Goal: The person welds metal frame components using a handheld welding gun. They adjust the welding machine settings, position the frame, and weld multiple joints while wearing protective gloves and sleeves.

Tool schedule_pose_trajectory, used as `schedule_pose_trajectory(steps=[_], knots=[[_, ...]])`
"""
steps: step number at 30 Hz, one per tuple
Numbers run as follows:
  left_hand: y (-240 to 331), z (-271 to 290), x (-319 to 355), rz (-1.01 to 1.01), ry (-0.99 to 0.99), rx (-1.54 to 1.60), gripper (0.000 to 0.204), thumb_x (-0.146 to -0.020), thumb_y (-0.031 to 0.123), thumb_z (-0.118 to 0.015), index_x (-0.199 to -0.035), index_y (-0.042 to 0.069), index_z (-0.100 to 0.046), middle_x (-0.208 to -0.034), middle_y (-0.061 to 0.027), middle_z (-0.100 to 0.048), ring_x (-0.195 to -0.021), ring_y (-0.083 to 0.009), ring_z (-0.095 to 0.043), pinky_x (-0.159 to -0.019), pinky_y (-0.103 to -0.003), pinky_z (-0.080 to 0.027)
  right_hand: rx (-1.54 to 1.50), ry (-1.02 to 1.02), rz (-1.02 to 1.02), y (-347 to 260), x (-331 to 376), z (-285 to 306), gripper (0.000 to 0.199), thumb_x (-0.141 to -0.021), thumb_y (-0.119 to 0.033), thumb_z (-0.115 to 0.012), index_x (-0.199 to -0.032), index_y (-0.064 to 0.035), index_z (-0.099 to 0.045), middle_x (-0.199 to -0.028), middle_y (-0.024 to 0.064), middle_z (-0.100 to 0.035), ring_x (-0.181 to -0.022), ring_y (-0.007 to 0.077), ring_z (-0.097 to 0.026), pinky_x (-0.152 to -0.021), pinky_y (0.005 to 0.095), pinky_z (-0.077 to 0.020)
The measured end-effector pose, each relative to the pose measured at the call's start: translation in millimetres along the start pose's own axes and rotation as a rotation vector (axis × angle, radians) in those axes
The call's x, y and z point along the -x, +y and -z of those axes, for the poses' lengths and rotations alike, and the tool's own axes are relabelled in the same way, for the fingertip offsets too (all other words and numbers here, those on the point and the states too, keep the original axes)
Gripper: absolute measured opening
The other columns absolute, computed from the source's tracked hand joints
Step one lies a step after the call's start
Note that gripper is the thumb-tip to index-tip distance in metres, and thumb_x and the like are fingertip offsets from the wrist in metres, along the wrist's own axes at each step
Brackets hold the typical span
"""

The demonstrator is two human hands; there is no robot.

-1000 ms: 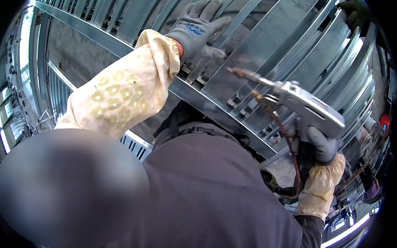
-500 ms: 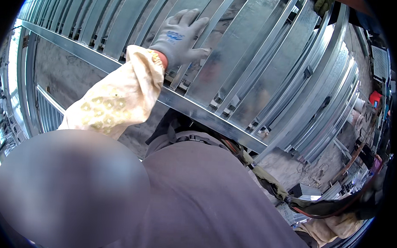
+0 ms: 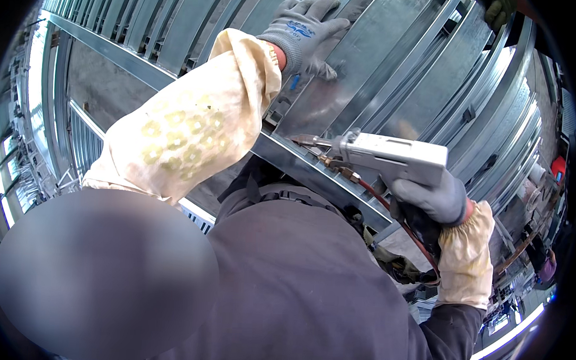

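My left hand [image 3: 306, 29], in a grey glove with a cream sleeve cover, lies with fingers spread on the galvanised steel slats at the top. My right hand [image 3: 434, 198], gloved alike, is wrapped round the grip of a silver pistol-shaped tool [image 3: 397, 152]. Brass fittings and a red hose [image 3: 375, 194] hang below its body. The tool's pointed tip is directed left, just over the near rail [image 3: 338, 184] of the steel frame, close to the end of a wide slat [image 3: 375, 53]. Whether the tip touches metal I cannot tell.
Another person's gloved hand [image 3: 497, 11] rests at the frame's far right corner. Long curved-looking metal profiles [image 3: 492, 136] lie stacked to the right. A red object [image 3: 558, 167] stands farther right. My dark-clothed body is close against the near rail.
My right hand has come up from the lower right with the pistol-shaped tool and brought it over the near rail. My left hand has shifted up and right along the slats.
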State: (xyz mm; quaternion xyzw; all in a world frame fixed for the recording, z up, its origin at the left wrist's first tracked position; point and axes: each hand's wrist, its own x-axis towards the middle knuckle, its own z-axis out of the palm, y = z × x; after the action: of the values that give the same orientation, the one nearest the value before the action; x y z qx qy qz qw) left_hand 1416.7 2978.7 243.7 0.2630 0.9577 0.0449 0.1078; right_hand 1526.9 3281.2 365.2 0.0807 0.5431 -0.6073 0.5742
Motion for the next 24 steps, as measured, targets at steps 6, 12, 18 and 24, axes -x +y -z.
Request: schedule_pose_trajectory(steps=[6, 12, 18, 24], knots=[[0.3, 3.7, -1.2, 0.004, -0.028, 0.005, 0.104, -0.056, 0.072, -0.081, -0.147, 0.032, -0.049, -0.161, -0.0107, -0.029, -0.148, -0.0371, -0.027, -0.122, -0.051, -0.017, -0.127, -0.025, -0.057, 5.1, -32.6, 3.3, 0.052, -0.096, -0.023, -0.069, -0.140, -0.0029, -0.050, -0.101, 0.0095, -0.068, -0.069, 0.0133, -0.066, -0.058, 0.0288, -0.0548], [-0.2, 2.1, -1.9, 0.000, -0.025, 0.028, 0.102, -0.055, 0.072, -0.081, -0.145, 0.033, -0.051, -0.162, -0.0106, -0.028, -0.149, -0.0372, -0.026, -0.123, -0.050, -0.017, -0.027, -0.036, -0.125, 3.9, -44.0, 2.1, 0.052, -0.095, -0.027, -0.071, -0.135, 0.0011, -0.052, -0.099, 0.0086, -0.068, -0.071, 0.0135, -0.067, -0.059, 0.0281, -0.0552], [-1.7, 3.6, -1.7, 0.000, -0.033, 0.044, 0.103, -0.055, 0.072, -0.083, -0.145, 0.033, -0.052, -0.162, -0.0100, -0.029, -0.149, -0.0367, -0.026, -0.122, -0.051, -0.016, -0.012, -0.049, -0.137, -4.7, -46.1, -0.4, 0.051, -0.095, -0.026, -0.071, -0.134, 0.0017, -0.053, -0.100, 0.0089, -0.068, -0.073, 0.0137, -0.067, -0.061, 0.0287, -0.0558], [-3.5, 0.2, -2.2, -0.002, -0.020, 0.044, 0.104, -0.054, 0.071, -0.083, -0.146, 0.032, -0.051, -0.163, -0.0097, -0.028, -0.149, -0.0366, -0.026, -0.122, -0.051, -0.015, 0.038, -0.039, -0.138, -5.4, -49.8, -1.6, 0.048, -0.095, -0.025, -0.071, -0.132, 0.0015, -0.055, -0.098, 0.0082, -0.068, -0.075, 0.0131, -0.067, -0.064, 0.0289, -0.0560]])
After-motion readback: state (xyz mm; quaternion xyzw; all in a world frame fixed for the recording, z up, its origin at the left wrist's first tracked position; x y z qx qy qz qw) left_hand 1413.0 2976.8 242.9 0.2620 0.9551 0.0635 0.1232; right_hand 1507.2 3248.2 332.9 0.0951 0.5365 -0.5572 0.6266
